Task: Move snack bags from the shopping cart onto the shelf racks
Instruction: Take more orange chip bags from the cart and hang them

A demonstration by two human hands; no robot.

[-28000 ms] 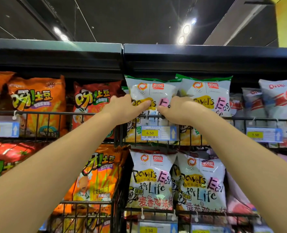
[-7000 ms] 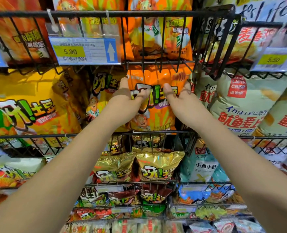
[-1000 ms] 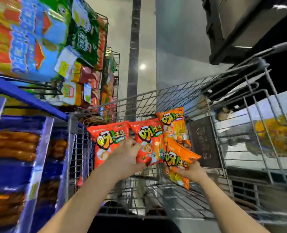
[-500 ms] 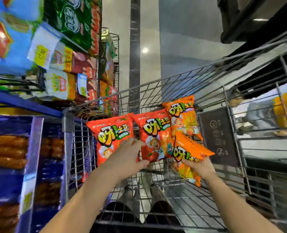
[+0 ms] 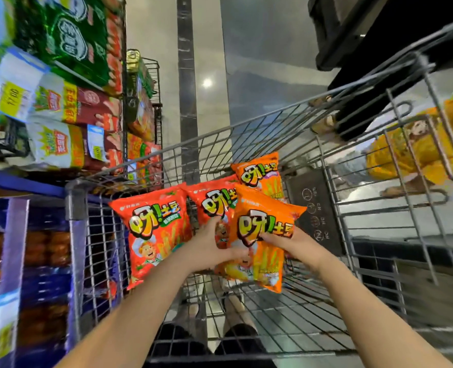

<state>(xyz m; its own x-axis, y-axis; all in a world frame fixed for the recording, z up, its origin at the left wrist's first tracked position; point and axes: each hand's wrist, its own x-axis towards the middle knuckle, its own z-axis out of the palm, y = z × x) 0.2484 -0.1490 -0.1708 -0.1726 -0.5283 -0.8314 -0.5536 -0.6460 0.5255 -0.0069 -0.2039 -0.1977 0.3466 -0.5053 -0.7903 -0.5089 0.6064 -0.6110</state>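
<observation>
I look down into a wire shopping cart point(image 5: 246, 134). Both hands hold up an orange snack bag point(image 5: 262, 235) over the cart's middle. My right hand point(image 5: 286, 244) grips its right edge and my left hand point(image 5: 209, 248) grips its left side. A red snack bag point(image 5: 151, 232) leans on the cart's left wall. A second red bag point(image 5: 212, 200) stands behind my left hand, partly hidden. Another orange bag point(image 5: 259, 173) stands at the back.
Shelf racks point(image 5: 68, 102) with snack packs and price tags rise at the left. A blue bin point(image 5: 12, 235) of packaged sausages sits at lower left. A dark sign plate point(image 5: 315, 211) hangs inside the cart. Another person's legs and sandals point(image 5: 326, 123) stand beyond the cart.
The orange bag has risen and shifted left, in front of the second red bag. My left hand has come off the red bags and taken hold of the orange bag's left side.
</observation>
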